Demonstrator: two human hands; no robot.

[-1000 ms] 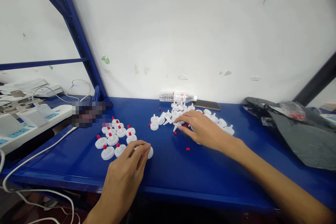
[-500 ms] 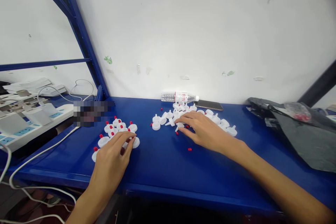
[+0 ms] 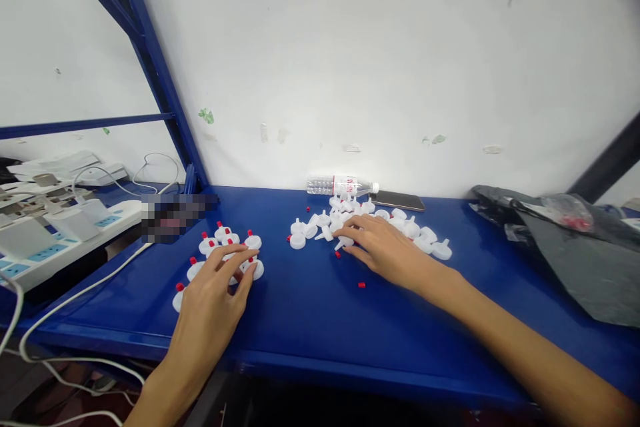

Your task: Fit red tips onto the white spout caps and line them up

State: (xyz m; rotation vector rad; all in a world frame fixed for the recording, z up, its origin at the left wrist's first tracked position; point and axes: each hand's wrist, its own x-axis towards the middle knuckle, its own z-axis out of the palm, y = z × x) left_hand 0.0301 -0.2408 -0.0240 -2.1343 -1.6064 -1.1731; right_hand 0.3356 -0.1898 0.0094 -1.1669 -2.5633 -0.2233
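Observation:
My left hand (image 3: 217, 290) is over a group of white nozzle caps with red tips at the left. Its thumb and index finger are apart, beside one red-tipped nozzle cap (image 3: 257, 270) standing upright on the table. My right hand (image 3: 383, 250) reaches over a loose heap of white nozzle caps (image 3: 299, 240) without red tips. The thumb and fingers of that hand are spread around a tilted white nozzle cap (image 3: 343, 242) at the heap's near edge; whether they touch it I cannot tell. A small red tip (image 3: 338, 255) lies just below the right thumb.
A clear plastic bottle (image 3: 320, 185) lies by the wall, next to a dark phone (image 3: 400, 200). Another red tip (image 3: 361, 285) is on the blue table (image 3: 310, 320). Dark plastic bags (image 3: 560, 260) cover the right side. Power strips (image 3: 65, 243) and white cables are at left.
My left thumb and index finger have parted from around the red tip, and the hand has drawn slightly left. My right hand has shifted only a little to the right.

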